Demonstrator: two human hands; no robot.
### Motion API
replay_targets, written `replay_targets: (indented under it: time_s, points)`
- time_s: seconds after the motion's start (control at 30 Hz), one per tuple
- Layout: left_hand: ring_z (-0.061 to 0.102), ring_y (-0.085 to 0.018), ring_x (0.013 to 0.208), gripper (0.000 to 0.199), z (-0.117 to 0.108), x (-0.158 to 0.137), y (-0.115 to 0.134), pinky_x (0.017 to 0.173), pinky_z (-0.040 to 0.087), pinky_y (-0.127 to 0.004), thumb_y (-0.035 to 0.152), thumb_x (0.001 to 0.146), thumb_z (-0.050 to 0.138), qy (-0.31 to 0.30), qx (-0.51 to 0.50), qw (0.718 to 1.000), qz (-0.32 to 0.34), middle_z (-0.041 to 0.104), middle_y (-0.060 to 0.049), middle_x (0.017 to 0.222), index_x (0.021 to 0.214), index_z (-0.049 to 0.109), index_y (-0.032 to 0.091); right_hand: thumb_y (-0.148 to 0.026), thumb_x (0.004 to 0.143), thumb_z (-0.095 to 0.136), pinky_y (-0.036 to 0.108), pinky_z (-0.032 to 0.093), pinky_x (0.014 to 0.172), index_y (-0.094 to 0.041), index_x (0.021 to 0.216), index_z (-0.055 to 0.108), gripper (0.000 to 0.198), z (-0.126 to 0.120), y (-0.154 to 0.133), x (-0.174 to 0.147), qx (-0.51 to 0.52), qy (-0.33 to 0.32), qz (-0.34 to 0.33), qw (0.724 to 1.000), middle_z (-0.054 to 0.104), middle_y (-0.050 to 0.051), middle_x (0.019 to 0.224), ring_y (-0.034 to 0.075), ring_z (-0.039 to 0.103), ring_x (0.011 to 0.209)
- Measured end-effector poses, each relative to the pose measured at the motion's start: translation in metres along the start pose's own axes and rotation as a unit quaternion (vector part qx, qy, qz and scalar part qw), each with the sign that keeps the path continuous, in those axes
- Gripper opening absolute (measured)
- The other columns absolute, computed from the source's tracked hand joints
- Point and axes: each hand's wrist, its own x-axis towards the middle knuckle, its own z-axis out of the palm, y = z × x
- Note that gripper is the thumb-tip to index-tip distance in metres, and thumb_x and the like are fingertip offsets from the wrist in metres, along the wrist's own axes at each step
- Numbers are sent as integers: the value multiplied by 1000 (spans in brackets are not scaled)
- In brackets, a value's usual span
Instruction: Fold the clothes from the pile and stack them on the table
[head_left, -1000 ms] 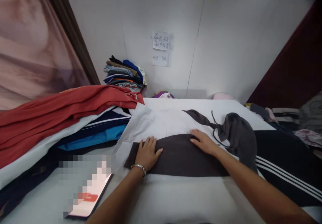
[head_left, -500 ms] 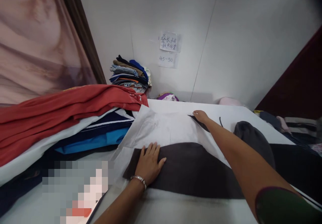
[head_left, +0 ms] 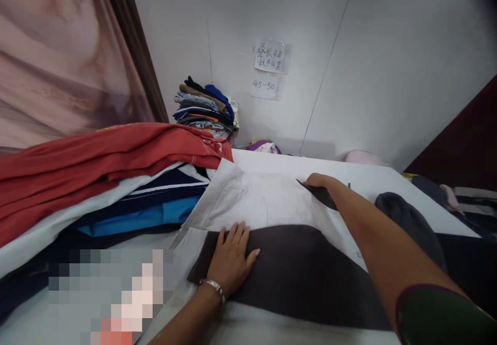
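Note:
A dark grey and white garment (head_left: 306, 267) is spread out on the white table. Its wide dark section, which looks like a sleeve, stretches from the left end toward the lower right. My left hand (head_left: 235, 257), wearing a bracelet, rests flat on the left part of that section with fingers spread. Farther away, my right hand (head_left: 317, 180) is closed on the edge of another dark part of the garment, its fingers partly hidden. White cloth (head_left: 267, 200) lies between my hands. To the right of my right forearm sits a rounded dark grey piece like a hood (head_left: 407, 221).
At the left is a heap with a red garment (head_left: 116, 148) on top and a blue one (head_left: 147, 218) beneath. A stack of folded clothes (head_left: 205, 107) stands by the wall, near paper signs (head_left: 272, 58). More clothes (head_left: 473, 200) lie at the far right.
The view has shifted slightly, so the scene sits a little differently. My left hand stays flat on the dark section; my right hand still grips the far dark part, now a bit nearer me.

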Motion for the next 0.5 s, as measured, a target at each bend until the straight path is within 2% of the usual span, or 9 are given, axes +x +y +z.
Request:
replay_targets:
  time_s: [0.1, 0.17, 0.23, 0.3, 0.4, 0.5]
  points:
    - [44, -31, 130, 55, -2, 1, 1, 109, 30, -55, 50, 92, 38, -4, -3, 1000, -3, 52, -12, 140, 133, 52, 16, -44, 83, 58, 28, 46, 65, -20, 74, 72, 29, -14, -10, -28, 45, 5, -36, 998, 72, 6, 79, 19, 62, 72]
    - [44, -31, 131, 55, -3, 1, 1, 109, 29, -55, 49, 92, 39, -12, -4, 1000, -6, 51, -12, 140, 133, 52, 15, -46, 86, 53, 27, 45, 66, -20, 80, 71, 32, -16, -18, -57, 92, 62, -79, 991, 71, 4, 82, 18, 62, 74]
    - [43, -31, 132, 55, -4, 2, 2, 110, 28, -55, 48, 92, 40, -19, -6, 1000, -9, 51, -12, 141, 134, 51, 15, -46, 87, 52, 28, 44, 68, -20, 84, 71, 32, -10, -26, -91, 123, 137, -152, 971, 70, 3, 81, 18, 61, 75]
    - [42, -30, 132, 54, -6, 2, 3, 110, 27, -54, 48, 92, 39, -22, -9, 1000, -13, 50, -12, 141, 134, 50, 15, -46, 88, 53, 29, 43, 72, -20, 85, 70, 31, 7, -34, -128, 105, 172, -247, 948, 67, 4, 81, 18, 59, 77]
    - [40, -29, 134, 55, -8, 3, 4, 111, 25, -53, 47, 93, 38, -29, -18, 999, -17, 48, -12, 143, 135, 49, 15, -46, 89, 53, 31, 42, 74, -21, 86, 69, 31, 40, -43, -175, 60, 110, -359, 925, 64, 6, 81, 19, 57, 79]
    - [39, -29, 134, 56, -12, 4, 5, 111, 24, -53, 49, 93, 37, -41, -28, 999, -20, 48, -13, 143, 135, 49, 14, -46, 88, 55, 31, 44, 73, -21, 85, 69, 29, 61, -47, -199, 99, 38, -367, 924, 62, 6, 84, 18, 56, 81]
